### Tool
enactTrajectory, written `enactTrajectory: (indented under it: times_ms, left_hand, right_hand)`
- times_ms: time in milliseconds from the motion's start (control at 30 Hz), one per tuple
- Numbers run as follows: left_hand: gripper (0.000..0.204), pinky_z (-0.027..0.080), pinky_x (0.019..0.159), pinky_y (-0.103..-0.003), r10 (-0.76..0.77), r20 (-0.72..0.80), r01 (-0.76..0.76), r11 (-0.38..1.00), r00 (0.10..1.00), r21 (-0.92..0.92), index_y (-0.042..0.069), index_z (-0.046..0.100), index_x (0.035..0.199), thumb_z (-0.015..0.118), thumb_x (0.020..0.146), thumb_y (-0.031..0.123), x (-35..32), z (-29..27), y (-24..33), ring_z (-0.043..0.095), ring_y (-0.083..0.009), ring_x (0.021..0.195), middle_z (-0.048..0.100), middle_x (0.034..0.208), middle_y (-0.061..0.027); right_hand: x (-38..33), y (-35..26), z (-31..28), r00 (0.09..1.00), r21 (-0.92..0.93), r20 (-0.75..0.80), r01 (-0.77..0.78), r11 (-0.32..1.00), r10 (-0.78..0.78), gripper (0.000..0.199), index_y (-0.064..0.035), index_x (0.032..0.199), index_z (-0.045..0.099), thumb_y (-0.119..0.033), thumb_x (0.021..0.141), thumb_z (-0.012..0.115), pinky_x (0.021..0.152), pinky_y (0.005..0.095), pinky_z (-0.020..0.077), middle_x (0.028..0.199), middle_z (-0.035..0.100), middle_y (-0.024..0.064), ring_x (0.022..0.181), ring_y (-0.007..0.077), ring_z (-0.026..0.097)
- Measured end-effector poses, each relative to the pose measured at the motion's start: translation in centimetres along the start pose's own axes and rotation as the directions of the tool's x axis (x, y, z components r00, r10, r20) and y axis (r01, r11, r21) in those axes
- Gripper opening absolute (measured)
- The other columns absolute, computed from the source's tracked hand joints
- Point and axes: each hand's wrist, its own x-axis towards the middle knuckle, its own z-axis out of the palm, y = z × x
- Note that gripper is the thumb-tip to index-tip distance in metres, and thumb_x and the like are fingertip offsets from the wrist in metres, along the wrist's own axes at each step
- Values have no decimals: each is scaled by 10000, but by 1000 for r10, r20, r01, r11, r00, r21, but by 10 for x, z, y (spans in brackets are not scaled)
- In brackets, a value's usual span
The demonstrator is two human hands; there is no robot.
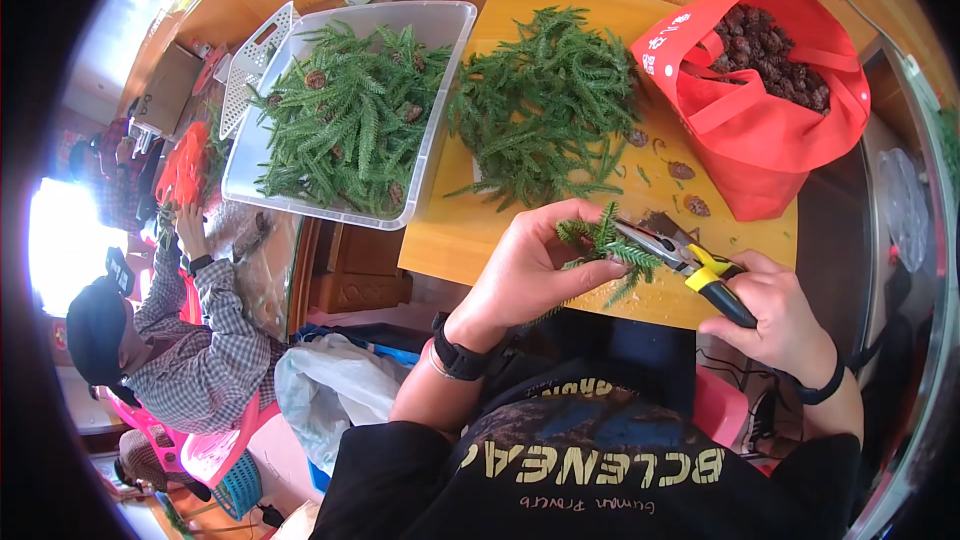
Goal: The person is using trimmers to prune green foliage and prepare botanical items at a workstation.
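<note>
My left hand [540, 265] pinches a green artificial pine sprig [603, 238] above the front of the yellow table. My right hand [778, 312] is wrapped round the black and yellow handles of long-nosed pliers [718, 278]. The jaws of the pliers reach the sprig beside my left fingertips; whether they grip it I cannot tell. Beyond my hands lies a loose heap of green pine sprigs [545, 105]. Small pine cones [697, 205] lie on the table to the right of the heap.
A clear plastic bin [462, 35] at the left holds sprigs with cones. A red bag [760, 160] full of pine cones stands at the back right of the yellow tabletop [440, 240]. Further left, a co-worker in a checked shirt [215, 340] sits at another table.
</note>
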Motion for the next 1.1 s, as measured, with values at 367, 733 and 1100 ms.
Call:
enactTrajectory:
  times_ms: [367,733,1100]
  left_hand:
    - [280,512,789,-269,96,-104,-114,976,990,-186,19,476,1065,600,822,-45,0,5,-2,605,-125,873,594,951,-41]
    - [267,518,770,-293,103,-12,-104,982,995,-159,26,462,1052,602,829,-23,-1,0,-1,617,-157,850,588,967,-73]
    - [228,523,732,-285,228,217,-203,971,949,-129,23,483,1007,619,826,9,2,-11,-13,599,-162,876,550,1001,-98]
  right_hand:
    - [-4,2,3,988,338,-42,-124,933,147,478,15,771,575,-458,770,640,839,416,414,814,632,142,889,343,558]
    - [-18,10,6,964,365,-173,-128,922,203,518,-25,626,461,-491,795,609,832,405,418,906,663,151,924,317,559]
    - [-11,12,10,998,376,5,-58,925,60,469,3,812,624,-459,748,663,868,395,415,829,642,114,845,322,582]
